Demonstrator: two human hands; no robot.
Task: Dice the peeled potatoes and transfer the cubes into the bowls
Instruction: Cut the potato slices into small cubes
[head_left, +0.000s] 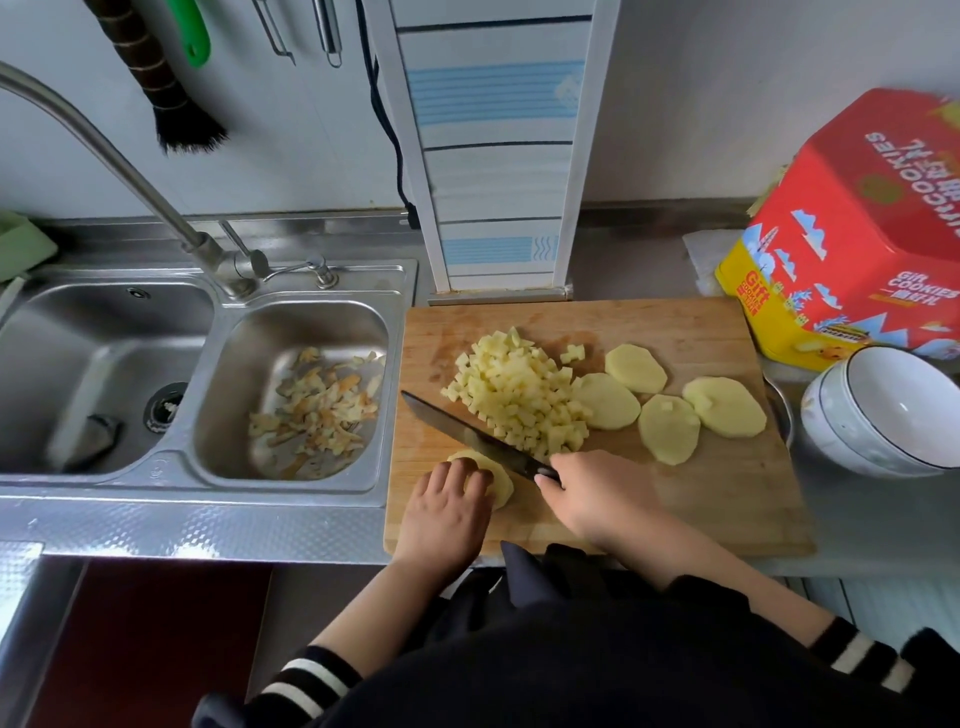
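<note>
Diagonally, right hand (597, 499) grips knife (467, 436), tip up-left; left hand (447, 512) presses potato (501, 480).

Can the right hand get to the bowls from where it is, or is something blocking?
Probably yes. The bowls sit just off the board's right edge, with only flat potato slices between. But the right hand grips the knife, so it isn't free.
</note>
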